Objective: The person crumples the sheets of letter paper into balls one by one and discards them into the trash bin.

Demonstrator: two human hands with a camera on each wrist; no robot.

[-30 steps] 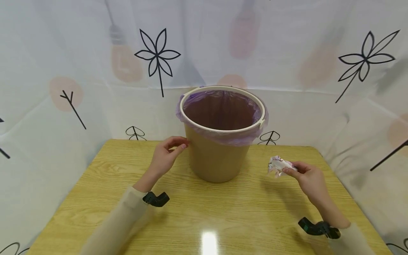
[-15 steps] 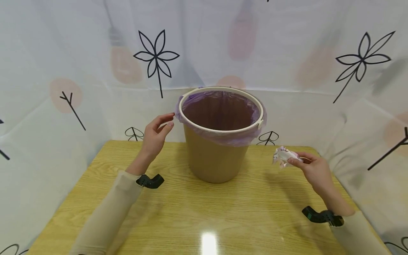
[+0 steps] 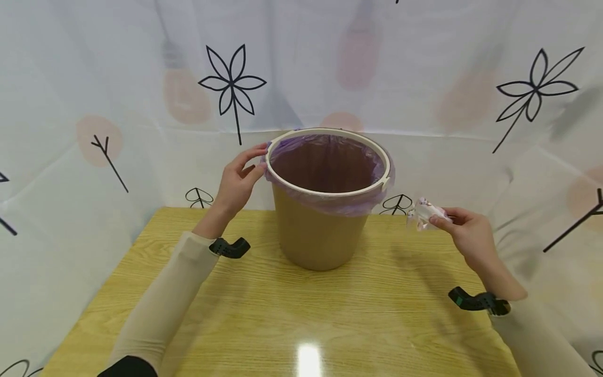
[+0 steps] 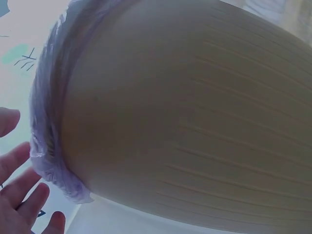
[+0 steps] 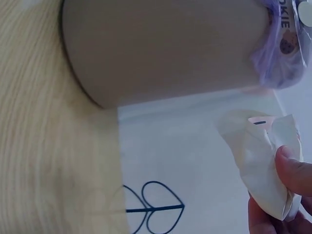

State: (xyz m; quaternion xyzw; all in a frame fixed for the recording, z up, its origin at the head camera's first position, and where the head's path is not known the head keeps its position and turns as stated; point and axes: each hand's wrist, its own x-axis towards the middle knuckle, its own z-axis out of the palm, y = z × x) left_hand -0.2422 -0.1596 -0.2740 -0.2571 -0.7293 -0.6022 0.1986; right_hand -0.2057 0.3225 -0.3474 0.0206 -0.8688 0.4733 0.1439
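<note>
A brown trash bin (image 3: 320, 241) stands upright at the back middle of the table, lined with a purple bag (image 3: 330, 205) folded over its edge. A white ring (image 3: 325, 193) sits over the bag at the mouth. My left hand (image 3: 234, 187) is at the bin's left rim. In the left wrist view its fingers (image 4: 22, 187) are spread and loosely bent against or beside the purple bag, with the thumb apart. To the right of the bin, my right hand (image 3: 473, 238) pinches a crumpled white wrapper (image 3: 427, 213) with small printed marks, held above the table.
The wood-grain table (image 3: 301, 314) extends in front of the bin. A white curtain (image 3: 301, 63) with printed flowers and leaves hangs close behind the bin and along both sides. Through the right wrist view, a printed "OKIE" label (image 5: 284, 27) shows near the bag at the rim.
My left hand has risen from the bin's side, swung slightly left, then come up to the rim. My right hand has lifted the wrapper up and a little right. The bin stays put.
</note>
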